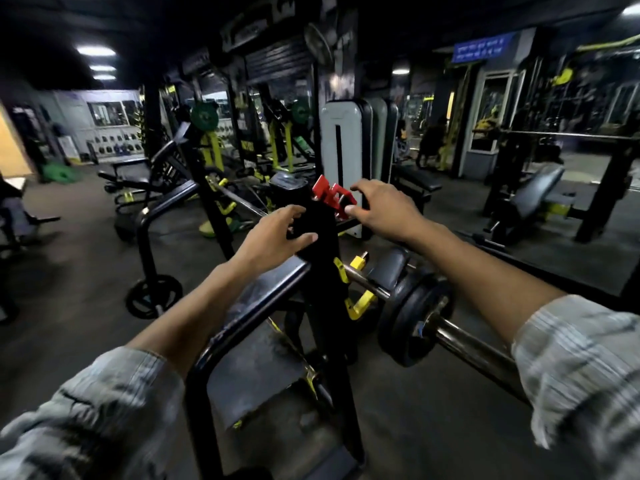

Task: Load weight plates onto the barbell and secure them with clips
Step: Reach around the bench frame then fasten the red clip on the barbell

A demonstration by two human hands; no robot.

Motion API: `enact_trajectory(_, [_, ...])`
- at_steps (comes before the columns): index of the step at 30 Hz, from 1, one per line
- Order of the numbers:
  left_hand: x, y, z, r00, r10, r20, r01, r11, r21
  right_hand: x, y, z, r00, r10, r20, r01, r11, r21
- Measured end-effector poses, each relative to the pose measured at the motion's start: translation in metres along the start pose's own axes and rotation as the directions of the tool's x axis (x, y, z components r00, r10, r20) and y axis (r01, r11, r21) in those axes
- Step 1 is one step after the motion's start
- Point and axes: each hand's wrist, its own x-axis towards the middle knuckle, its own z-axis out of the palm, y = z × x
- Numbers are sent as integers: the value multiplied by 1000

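A chrome barbell [464, 344] lies across yellow rack hooks [360, 303] at lower right, with black weight plates [415, 320] on its near sleeve. A black rack upright [329, 271] rises in the middle. At its top sits a red clip [330, 197]. My right hand [384, 209] closes its fingers on the clip from the right. My left hand [277, 237] grips the top of the upright just left of the clip. No clip shows on the barbell sleeve.
A black curved frame rail [249, 313] runs beside the upright. A padded bench [540, 192] stands at right, an incline bench [149, 174] at left, a white machine column [343, 147] behind. A plate [154, 296] stands on the floor at left.
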Motion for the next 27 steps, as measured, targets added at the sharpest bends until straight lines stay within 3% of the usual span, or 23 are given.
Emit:
enact_trajectory(7, [36,12,7,992,-111,-53,105,989,-101,58,26,18,990,-5,144,-9,995,96])
enact_trajectory(16, [85,31,51,932,-349,-94,330,928,-174,79,50,31,988,-87,130,57,973,223])
enact_trajectory(19, [93,41,56,910,-396,-126,355,899,-257,78,61,28,992,-104,71,84,966,245])
enact_trajectory(23, [96,63,59,901,-429,-70,349,809,-473,68,75,19,986,-146,-81,162,957,239])
enact_trajectory(27, [83,89,73,898,-435,-75,325,766,-556,39,87,25,935,-269,-230,314,930,190])
